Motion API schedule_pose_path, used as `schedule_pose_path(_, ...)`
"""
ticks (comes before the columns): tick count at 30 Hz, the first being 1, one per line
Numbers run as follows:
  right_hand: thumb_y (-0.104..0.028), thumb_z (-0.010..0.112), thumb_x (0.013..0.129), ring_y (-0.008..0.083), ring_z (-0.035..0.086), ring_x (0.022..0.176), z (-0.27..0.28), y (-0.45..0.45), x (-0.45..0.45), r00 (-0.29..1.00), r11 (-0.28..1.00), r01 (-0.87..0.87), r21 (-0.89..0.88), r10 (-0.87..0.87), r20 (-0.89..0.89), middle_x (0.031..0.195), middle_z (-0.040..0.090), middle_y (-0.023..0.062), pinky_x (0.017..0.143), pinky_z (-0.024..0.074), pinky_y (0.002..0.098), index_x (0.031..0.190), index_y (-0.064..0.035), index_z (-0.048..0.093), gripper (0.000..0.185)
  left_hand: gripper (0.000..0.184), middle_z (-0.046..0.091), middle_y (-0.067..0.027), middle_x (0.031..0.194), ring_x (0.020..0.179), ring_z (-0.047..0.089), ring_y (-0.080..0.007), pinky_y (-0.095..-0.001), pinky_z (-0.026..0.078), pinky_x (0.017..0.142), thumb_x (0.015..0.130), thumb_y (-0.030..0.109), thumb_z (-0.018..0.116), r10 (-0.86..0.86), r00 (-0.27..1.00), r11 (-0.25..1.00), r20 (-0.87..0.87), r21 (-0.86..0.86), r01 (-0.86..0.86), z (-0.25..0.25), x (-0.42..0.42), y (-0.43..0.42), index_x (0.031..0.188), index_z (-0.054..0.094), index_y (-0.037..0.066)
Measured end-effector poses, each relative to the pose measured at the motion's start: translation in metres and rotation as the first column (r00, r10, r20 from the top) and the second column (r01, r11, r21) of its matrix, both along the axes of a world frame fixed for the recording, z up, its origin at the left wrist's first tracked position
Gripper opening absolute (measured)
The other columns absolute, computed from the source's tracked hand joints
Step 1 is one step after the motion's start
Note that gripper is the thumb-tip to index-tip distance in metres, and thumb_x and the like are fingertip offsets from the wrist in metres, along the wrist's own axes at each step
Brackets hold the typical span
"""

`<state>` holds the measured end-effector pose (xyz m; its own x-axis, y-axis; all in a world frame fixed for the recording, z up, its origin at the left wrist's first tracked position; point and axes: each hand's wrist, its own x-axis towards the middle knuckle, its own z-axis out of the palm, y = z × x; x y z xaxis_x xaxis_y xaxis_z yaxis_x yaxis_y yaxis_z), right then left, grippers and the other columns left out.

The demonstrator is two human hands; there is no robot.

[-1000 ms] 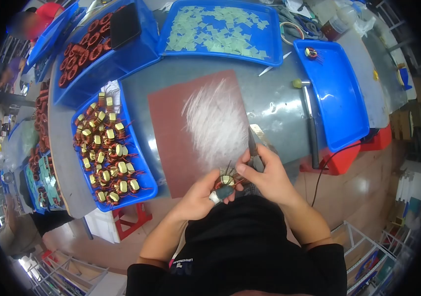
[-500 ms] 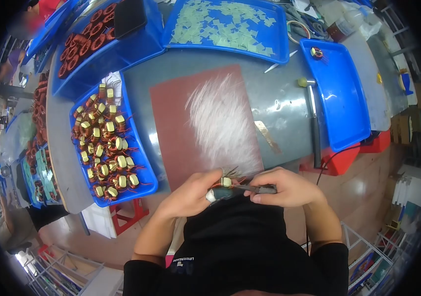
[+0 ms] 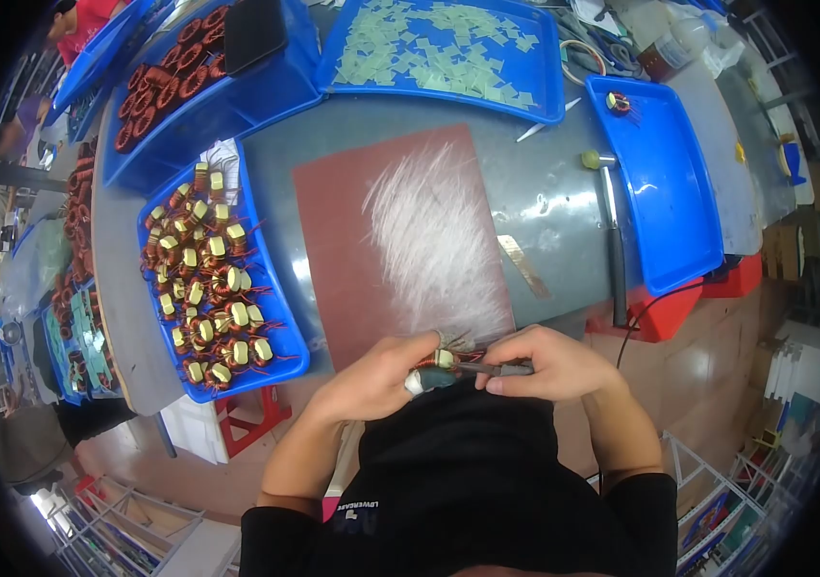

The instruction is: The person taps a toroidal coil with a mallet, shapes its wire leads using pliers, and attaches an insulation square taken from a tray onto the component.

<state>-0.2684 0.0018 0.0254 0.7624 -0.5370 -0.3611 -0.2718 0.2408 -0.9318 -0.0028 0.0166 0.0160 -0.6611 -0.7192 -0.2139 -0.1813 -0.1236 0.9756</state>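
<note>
At the near edge of the table, my left hand (image 3: 376,377) is closed around a copper-wound toroidal coil (image 3: 444,359) with a pale yellow block on it and loose wire ends. A green and white wrap (image 3: 427,381) covers one of that hand's fingers. My right hand (image 3: 561,365) grips a dark, slim pliers-like tool (image 3: 511,368), whose tip points left and meets the coil or its wires. The fingers hide much of the tool and part of the coil. Just beyond both hands lies a reddish-brown sheet (image 3: 338,240) with white scratch marks.
Many similar coils fill a blue tray (image 3: 287,358) on the left. Behind it stands a blue bin (image 3: 247,101) of red-wound rings. Pale green pieces lie in another tray (image 3: 552,67). On the right are a hammer (image 3: 613,240) and a blue tray (image 3: 670,192) with one coil.
The coil and the tool's tip have shifted very slightly, with both hands keeping their grip. At the upper left, another person's head and red top have come further into view.
</note>
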Motion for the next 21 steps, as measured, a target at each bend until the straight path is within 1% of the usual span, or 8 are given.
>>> schedule_pose_path(5, -0.015, 0.071, 0.089, 0.0251, 0.067, 0.081, 0.006, 0.004, 0.008, 0.994, 0.993, 0.101, -0.065, -0.103, -0.032, 0.082, 0.068, 0.0156, 0.073, 0.0512, 0.0351, 0.099, 0.0012, 0.07, 0.019, 0.016, 0.064, -0.0217, 0.086, 0.076, 0.06, -0.038, -0.0397, 0.048, 0.07, 0.087, -0.002, 0.061, 0.054, 0.998, 0.998, -0.021, 0.037, -0.053, -0.008, -0.002, 0.002, 0.103, 0.056, -0.004)
schedule_pose_path(7, -0.013, 0.074, 0.081, 0.0289, 0.064, 0.076, 0.011, 0.008, 0.014, 0.969, 0.892, 0.132, -0.431, -0.207, -0.132, 0.081, 0.065, 0.0119, 0.067, 0.0509, 0.0369, 0.095, 0.0006, 0.069, 0.02, 0.016, 0.064, -0.0195, 0.085, 0.076, 0.062, -0.0335, -0.0386, 0.048, 0.07, 0.089, -0.002, 0.06, 0.067, 0.998, 0.996, 0.0, 0.058, -0.067, -0.013, 0.0, 0.001, 0.104, 0.057, -0.003)
schedule_pose_path(8, -0.013, 0.074, 0.081, 0.0289, 0.064, 0.076, 0.009, 0.013, 0.02, 0.97, 0.895, 0.131, -0.426, -0.205, -0.133, 0.081, 0.065, 0.0119, 0.067, 0.0509, 0.0369, 0.095, 0.0006, 0.069, 0.02, 0.015, 0.065, -0.0174, 0.085, 0.076, 0.063, -0.029, -0.0376, 0.048, 0.069, 0.09, -0.001, 0.059, 0.081, 0.996, 0.994, 0.022, 0.078, -0.082, -0.014, 0.001, 0.001, 0.105, 0.058, -0.003)
schedule_pose_path(10, -0.005, 0.075, 0.072, 0.0317, 0.06, 0.069, 0.001, 0.022, 0.031, 0.909, 0.477, 0.156, -0.865, -0.412, -0.064, 0.078, 0.06, 0.0116, 0.062, 0.049, 0.0385, 0.088, -0.0002, 0.066, 0.019, 0.015, 0.066, -0.0153, 0.086, 0.076, 0.063, -0.0247, -0.0366, 0.049, 0.07, 0.09, 0.0, 0.06, 0.095, 0.995, 0.99, 0.019, 0.106, -0.096, -0.009, 0.001, -0.002, 0.106, 0.058, -0.002)
schedule_pose_path(14, -0.009, 0.078, 0.071, 0.0304, 0.063, 0.078, 0.001, 0.02, 0.025, 0.896, 0.472, 0.172, -0.865, -0.439, -0.062, 0.093, 0.062, 0.0109, 0.067, 0.0517, 0.0368, 0.093, -0.0024, 0.065, 0.027, 0.019, 0.069, -0.0112, 0.09, 0.077, 0.062, -0.0169, -0.034, 0.05, 0.072, 0.091, 0.005, 0.064, 0.21, 0.977, 0.945, -0.025, 0.263, -0.196, -0.008, -0.004, 0.001, 0.108, 0.059, -0.002)
schedule_pose_path(18, -0.009, 0.082, 0.071, 0.0314, 0.064, 0.085, 0.003, 0.016, 0.024, 0.862, 0.538, 0.317, -0.781, -0.506, 0.001, 0.102, 0.062, 0.0131, 0.074, 0.0529, 0.0381, 0.097, -0.0006, 0.064, 0.032, 0.024, 0.069, -0.0111, 0.092, 0.079, 0.063, -0.0165, -0.0324, 0.051, 0.074, 0.091, 0.008, 0.068, 0.249, 0.967, 0.951, -0.059, 0.202, -0.233, -0.02, -0.007, 0.008, 0.111, 0.059, -0.002)
schedule_pose_path(20, -0.01, 0.085, 0.073, 0.0314, 0.066, 0.09, 0.003, 0.007, 0.038, 0.833, 0.582, 0.474, -0.661, -0.54, 0.121, 0.11, 0.062, 0.0144, 0.077, 0.0533, 0.0378, 0.103, 0.0014, 0.063, 0.039, 0.025, 0.069, -0.0106, 0.09, 0.082, 0.065, -0.016, -0.0321, 0.052, 0.075, 0.091, 0.009, 0.07, 0.185, 0.983, 0.971, 0.013, 0.153, -0.184, -0.023, -0.009, 0.008, 0.11, 0.058, -0.002)
schedule_pose_path(21, -0.012, 0.085, 0.075, 0.0271, 0.067, 0.091, 0.003, 0.006, 0.043, 0.821, 0.613, 0.497, -0.614, -0.561, 0.105, 0.104, 0.064, 0.0134, 0.077, 0.0531, 0.0354, 0.104, 0.002, 0.061, 0.04, 0.025, 0.069, -0.0106, 0.09, 0.082, 0.065, -0.016, -0.0321, 0.052, 0.075, 0.091, 0.009, 0.07, 0.176, 0.984, 0.973, 0.012, 0.153, -0.175, -0.022, -0.01, 0.008, 0.11, 0.058, -0.002)
